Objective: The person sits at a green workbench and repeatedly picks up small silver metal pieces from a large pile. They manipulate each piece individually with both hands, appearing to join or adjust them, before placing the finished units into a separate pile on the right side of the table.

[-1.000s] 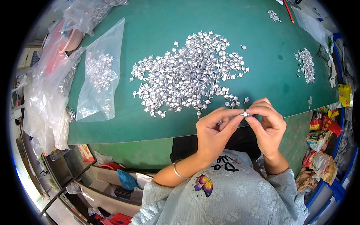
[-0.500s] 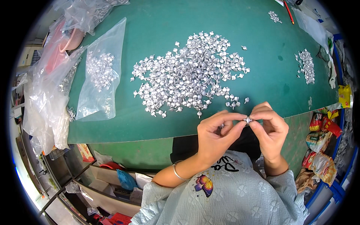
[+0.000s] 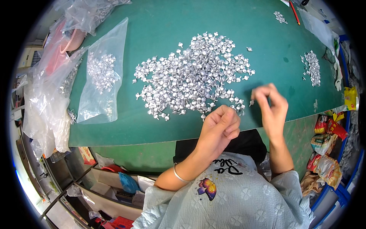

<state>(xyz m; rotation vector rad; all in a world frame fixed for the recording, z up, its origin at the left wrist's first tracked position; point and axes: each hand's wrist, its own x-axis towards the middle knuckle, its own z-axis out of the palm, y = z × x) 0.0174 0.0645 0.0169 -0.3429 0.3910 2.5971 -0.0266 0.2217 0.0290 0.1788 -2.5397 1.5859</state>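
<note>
Small silver metal pieces with round heads and short stems lie in a large pile (image 3: 194, 72) on the green table (image 3: 160, 131). By the pile's near edge, my left hand (image 3: 220, 124) is closed in a loose fist. Whatever it holds is hidden by the curled fingers. To the right of the pile hovers my right hand (image 3: 272, 105), its fingers bent and pointing left. The fingertips are blurred, so a grip on anything cannot be made out. One loose metal piece (image 3: 251, 103) lies on the table just below those fingertips.
Clear plastic bags, one flat with pieces inside (image 3: 101, 76), lie at the left beside a pink basket (image 3: 74, 41). Smaller heaps of metal pieces (image 3: 312, 68) sit at the right and far right (image 3: 280, 17), near a red pencil (image 3: 294, 13). Colourful packets (image 3: 324, 143) hang beyond the right edge.
My hands, which were together at a metal piece between the fingertips, have parted. The right has moved up over the table; the left has closed and turned. The piece is out of sight.
</note>
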